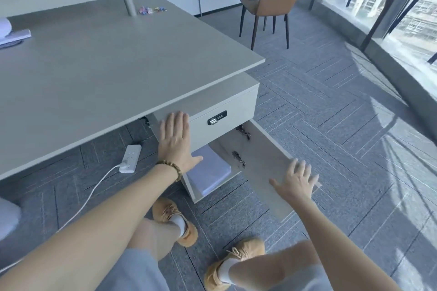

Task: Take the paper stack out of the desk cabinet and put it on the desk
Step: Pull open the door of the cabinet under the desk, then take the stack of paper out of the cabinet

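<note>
White sheets make up the paper stack (209,176), which lies flat on the floor of the open desk cabinet (196,194), its long axis running from the cabinet mouth back into the shade under the drawer; the near short edge faces you and sits just inside the opening. Your left hand (176,140) is spread flat, fingers loose and gripping nothing, in front of the left side of the drawer front (227,107) (whether the palm truly touches the panel, you cannot tell from here). Your right hand (296,183) is splayed wide too, empty, over the outer edge of the swung-out cabinet door (264,160), which reaches toward you with its hinges showing on the inner face. A combination lock (217,118) sits on the drawer front. Above, the grey desk (106,73) top is broad and mostly bare. Grey patterned carpet (331,113) covers the floor, a white power strip (130,158) lies under the desk, a brown chair (269,0) stands by the wall, and tall windows (402,7) line the right side.
</note>
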The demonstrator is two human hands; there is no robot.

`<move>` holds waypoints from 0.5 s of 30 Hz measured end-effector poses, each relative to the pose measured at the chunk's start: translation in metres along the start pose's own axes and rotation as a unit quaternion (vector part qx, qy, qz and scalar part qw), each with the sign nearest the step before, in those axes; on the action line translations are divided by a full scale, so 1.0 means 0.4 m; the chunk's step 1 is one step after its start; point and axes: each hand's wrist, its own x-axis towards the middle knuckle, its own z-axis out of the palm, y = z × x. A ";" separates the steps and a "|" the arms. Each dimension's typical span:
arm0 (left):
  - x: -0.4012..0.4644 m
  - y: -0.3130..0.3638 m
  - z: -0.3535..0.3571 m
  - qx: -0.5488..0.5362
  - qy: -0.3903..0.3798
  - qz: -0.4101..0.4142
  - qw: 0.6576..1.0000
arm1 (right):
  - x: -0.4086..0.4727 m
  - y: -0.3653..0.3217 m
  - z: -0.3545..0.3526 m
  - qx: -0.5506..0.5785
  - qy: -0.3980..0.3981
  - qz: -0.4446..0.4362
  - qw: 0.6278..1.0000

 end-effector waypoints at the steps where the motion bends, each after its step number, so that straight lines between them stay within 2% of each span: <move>1: 0.002 0.001 0.004 -0.008 0.007 -0.003 1.000 | 0.009 -0.003 -0.001 -0.008 0.006 0.001 1.000; 6: 0.007 0.023 0.032 -0.040 0.053 -0.038 0.997 | 0.077 -0.028 0.009 -0.011 0.046 0.024 0.999; 10: 0.004 0.084 0.076 -0.089 0.097 -0.091 0.987 | 0.127 -0.066 0.033 -0.012 0.050 0.009 0.999; 13: -0.010 0.145 0.138 -0.157 0.116 -0.099 0.976 | 0.137 -0.109 0.066 0.005 0.103 -0.060 0.993; 15: -0.034 0.188 0.221 -0.203 0.087 -0.106 0.969 | 0.148 -0.152 0.109 0.029 0.115 -0.139 0.983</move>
